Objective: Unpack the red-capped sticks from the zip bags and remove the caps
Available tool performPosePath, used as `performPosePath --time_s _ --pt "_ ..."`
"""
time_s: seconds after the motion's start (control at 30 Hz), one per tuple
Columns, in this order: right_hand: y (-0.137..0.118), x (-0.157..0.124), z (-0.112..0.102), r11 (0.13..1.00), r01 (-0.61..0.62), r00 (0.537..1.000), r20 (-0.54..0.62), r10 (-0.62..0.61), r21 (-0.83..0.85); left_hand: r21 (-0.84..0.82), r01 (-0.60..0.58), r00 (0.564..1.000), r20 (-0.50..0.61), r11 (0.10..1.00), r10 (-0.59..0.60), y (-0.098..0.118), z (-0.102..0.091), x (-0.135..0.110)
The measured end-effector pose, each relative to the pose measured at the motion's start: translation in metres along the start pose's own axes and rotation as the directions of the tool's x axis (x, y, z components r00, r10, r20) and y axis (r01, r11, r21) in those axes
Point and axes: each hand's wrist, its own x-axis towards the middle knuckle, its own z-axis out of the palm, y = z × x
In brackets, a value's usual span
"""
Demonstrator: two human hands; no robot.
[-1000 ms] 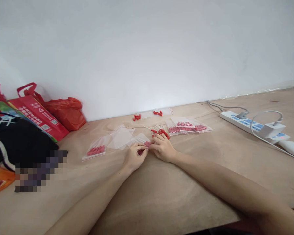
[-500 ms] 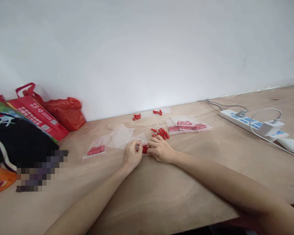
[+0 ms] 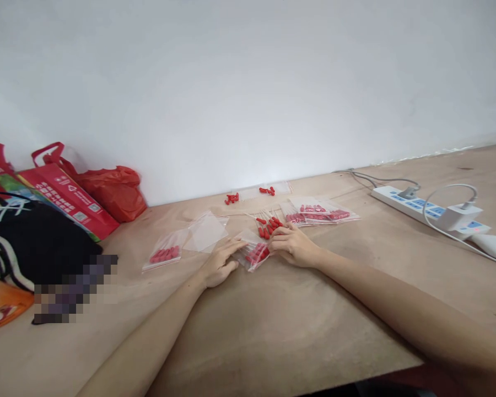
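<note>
A small clear bag of red pieces (image 3: 255,253) lies on the wooden table (image 3: 297,331) between my hands. My left hand (image 3: 219,263) rests flat and open, its stretched fingers touching the bag's left corner. My right hand (image 3: 293,246) lies on its side at the bag's right end, fingers loosely bent and pointing left, fingertips against the bag, nothing clearly held. Loose red pieces on thin sticks (image 3: 268,226) lie just beyond my right fingertips.
Filled bags (image 3: 320,212) lie behind my right hand, another filled bag (image 3: 164,255) and empty clear bags (image 3: 206,231) to the left. More red pieces (image 3: 231,198) sit by the wall. A power strip (image 3: 434,212) lies at right; red bags (image 3: 86,193) and dark cloth (image 3: 33,242) at left.
Both hands were pinched together on the small bag. Now the bag lies flat on the table, my left fingers have stretched out, and my right hand has shifted right.
</note>
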Motion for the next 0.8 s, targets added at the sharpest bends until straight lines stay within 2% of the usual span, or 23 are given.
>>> performPosePath --time_s 0.07,0.13,0.37,0.53,0.67,0.8 --pt "0.003 -0.006 -0.006 0.999 -0.036 0.999 0.032 0.037 -0.025 0.067 -0.046 0.998 0.044 0.997 0.043 0.004 0.001 0.0" --pt "0.004 -0.009 -0.01 0.996 -0.086 0.994 0.067 0.087 -0.025 0.103 -0.059 0.998 0.042 0.993 0.055 0.01 0.002 0.0" --pt "-0.004 -0.008 -0.009 0.936 -0.343 0.933 0.145 0.33 0.074 0.035 -0.088 0.996 0.015 0.996 0.087 0.022 0.004 0.001" --pt "0.001 -0.006 -0.006 0.878 -0.394 0.912 0.234 0.336 0.272 0.07 -0.047 0.998 -0.042 0.996 0.05 0.023 0.008 0.002" --pt "0.006 -0.005 -0.005 0.763 -0.445 0.893 0.294 0.34 0.469 0.093 -0.017 0.997 -0.074 0.996 0.024 0.024 0.011 0.002" --pt "0.004 -0.003 -0.002 0.686 -0.463 0.886 0.314 0.341 0.561 0.099 -0.011 0.995 -0.1 0.995 0.021 0.024 0.012 0.002"
